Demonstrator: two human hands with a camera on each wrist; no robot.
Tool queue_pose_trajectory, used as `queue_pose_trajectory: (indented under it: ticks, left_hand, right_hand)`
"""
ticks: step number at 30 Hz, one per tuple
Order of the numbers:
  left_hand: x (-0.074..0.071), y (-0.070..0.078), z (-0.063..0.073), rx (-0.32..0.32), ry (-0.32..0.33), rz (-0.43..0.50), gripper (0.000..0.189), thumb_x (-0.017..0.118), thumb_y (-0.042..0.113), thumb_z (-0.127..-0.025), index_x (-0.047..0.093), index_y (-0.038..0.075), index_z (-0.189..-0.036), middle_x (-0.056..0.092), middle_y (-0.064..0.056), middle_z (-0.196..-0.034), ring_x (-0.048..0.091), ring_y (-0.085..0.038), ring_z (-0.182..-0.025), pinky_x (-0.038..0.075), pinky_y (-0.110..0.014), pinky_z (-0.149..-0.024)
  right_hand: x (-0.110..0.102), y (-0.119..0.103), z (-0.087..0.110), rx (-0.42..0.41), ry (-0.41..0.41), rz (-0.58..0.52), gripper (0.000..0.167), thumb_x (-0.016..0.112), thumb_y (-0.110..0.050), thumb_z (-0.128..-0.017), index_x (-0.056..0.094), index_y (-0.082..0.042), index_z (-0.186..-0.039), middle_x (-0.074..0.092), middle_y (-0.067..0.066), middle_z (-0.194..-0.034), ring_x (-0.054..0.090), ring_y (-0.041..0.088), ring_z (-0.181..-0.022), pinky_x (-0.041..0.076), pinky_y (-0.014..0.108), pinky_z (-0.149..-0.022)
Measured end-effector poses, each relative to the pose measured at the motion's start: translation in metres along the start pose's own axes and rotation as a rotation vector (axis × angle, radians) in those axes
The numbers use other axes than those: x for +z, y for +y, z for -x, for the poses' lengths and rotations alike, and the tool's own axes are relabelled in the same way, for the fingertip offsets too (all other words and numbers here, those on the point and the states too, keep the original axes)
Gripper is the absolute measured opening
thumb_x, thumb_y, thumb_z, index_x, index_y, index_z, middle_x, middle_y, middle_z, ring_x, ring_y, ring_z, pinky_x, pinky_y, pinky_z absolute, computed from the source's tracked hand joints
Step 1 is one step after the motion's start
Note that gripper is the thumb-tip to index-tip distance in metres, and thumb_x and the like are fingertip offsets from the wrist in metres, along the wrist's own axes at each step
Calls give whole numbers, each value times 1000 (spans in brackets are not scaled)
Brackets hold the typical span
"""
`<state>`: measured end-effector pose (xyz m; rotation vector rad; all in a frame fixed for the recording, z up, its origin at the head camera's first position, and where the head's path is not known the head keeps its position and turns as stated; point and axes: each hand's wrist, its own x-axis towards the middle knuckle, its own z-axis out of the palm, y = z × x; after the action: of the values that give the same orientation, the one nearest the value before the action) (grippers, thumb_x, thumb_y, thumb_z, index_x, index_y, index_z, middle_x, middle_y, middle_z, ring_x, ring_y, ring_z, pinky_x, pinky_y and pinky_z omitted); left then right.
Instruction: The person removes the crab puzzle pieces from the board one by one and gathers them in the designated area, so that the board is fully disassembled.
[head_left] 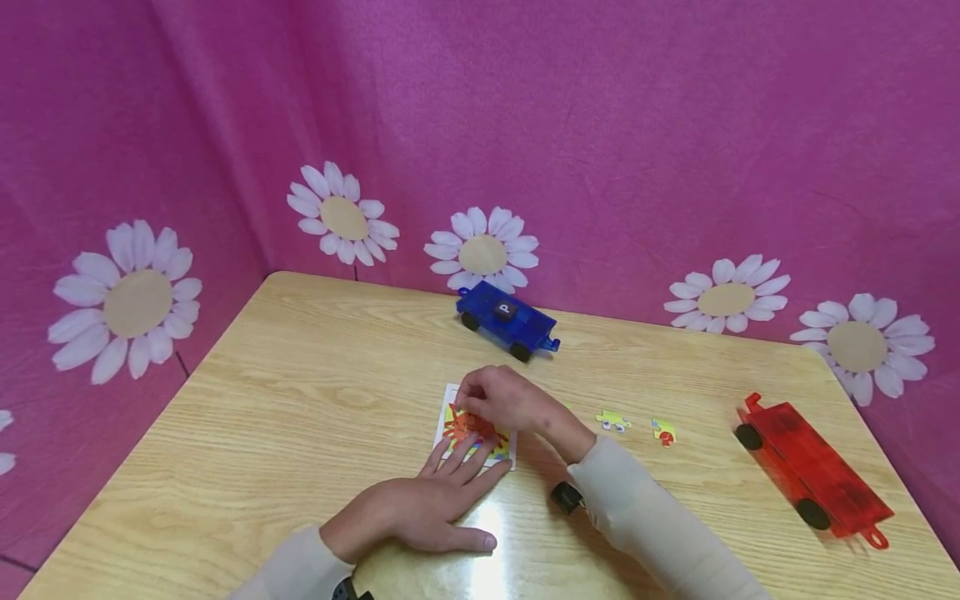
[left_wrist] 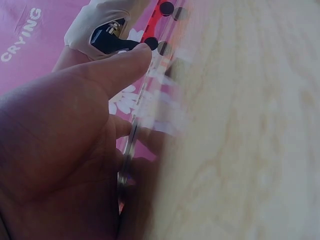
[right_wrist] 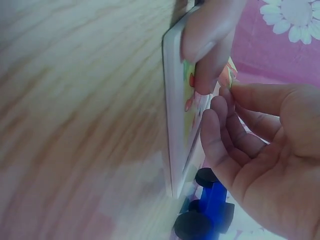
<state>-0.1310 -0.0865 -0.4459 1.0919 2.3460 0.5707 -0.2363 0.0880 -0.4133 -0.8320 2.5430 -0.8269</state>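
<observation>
A small white-framed jigsaw puzzle (head_left: 513,454) with a red crab picture lies on the table in front of me. My left hand (head_left: 427,504) reaches in from the left, its fingers spread and straight across the puzzle's near part. Over the far part of the puzzle is my right hand (head_left: 506,400). Its thumb and index finger pinch a puzzle piece (right_wrist: 228,75), whose red, yellow and green edge shows in the right wrist view. There the left fingertips rest on the picture, close to the pinching fingers. My hands hide much of the crab.
Two loose jigsaw pieces, one with eyes (head_left: 615,420) and one with a red shape (head_left: 663,432), lie right of the puzzle. A blue toy wagon (head_left: 517,325) stands behind it, a red wagon (head_left: 817,467) far right. Pink flowered cloth (head_left: 600,150) borders the table.
</observation>
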Motion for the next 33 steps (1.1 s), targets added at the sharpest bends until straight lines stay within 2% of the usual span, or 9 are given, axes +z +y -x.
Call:
queue_pose_trajectory:
  ticks: [10, 15, 19, 23, 33]
  left_hand:
    - [-1, -1, 0, 3, 1, 2, 88, 49, 62, -102, 10, 18, -167, -10, -11, -171, -18, -31, -153, -11, -55, -120]
    - [1, -1, 0, 9, 18, -5, 89, 51, 61, -102, 10, 17, -167, -12, -11, -171, -17, -32, -153, -11, -56, -120]
    - [1, 0, 0, 16, 21, 2, 89, 51, 61, -102, 10, 17, -167, -12, -11, -171, -16, -34, -154, -11, -56, -120]
    - [1, 1, 0, 20, 23, 4, 89, 51, 60, -102, 10, 16, -167, -11, -12, -171, -15, -34, -154, -10, -56, -120]
    - [1, 0, 1, 24, 20, 14, 89, 50, 60, -103, 8, 17, -167, -13, -11, -171, -17, -31, -154, -12, -56, -119]
  right_hand:
    - [-16, 6, 17, -44, 11, -52, 12, 63, -11, -104, 72, -11, -95, 61, -4, -74, 55, 13, -72, 49, 29, -67]
    - [-25, 17, 32, -53, 33, -19, 13, 63, -9, -103, 72, -10, -95, 64, -4, -77, 55, 11, -71, 48, 29, -68]
    - [-35, 30, 49, -49, 39, -14, 13, 63, -8, -103, 73, -10, -95, 64, -5, -79, 51, 11, -69, 45, 28, -62]
    - [-43, 43, 66, -28, 16, -41, 14, 62, -5, -102, 73, -9, -96, 58, -3, -71, 46, 11, -62, 39, 27, -56]
    - [-49, 65, 97, 8, -45, 26, 15, 64, -4, -101, 73, -14, -94, 64, -6, -82, 54, 13, -77, 46, 29, -70]
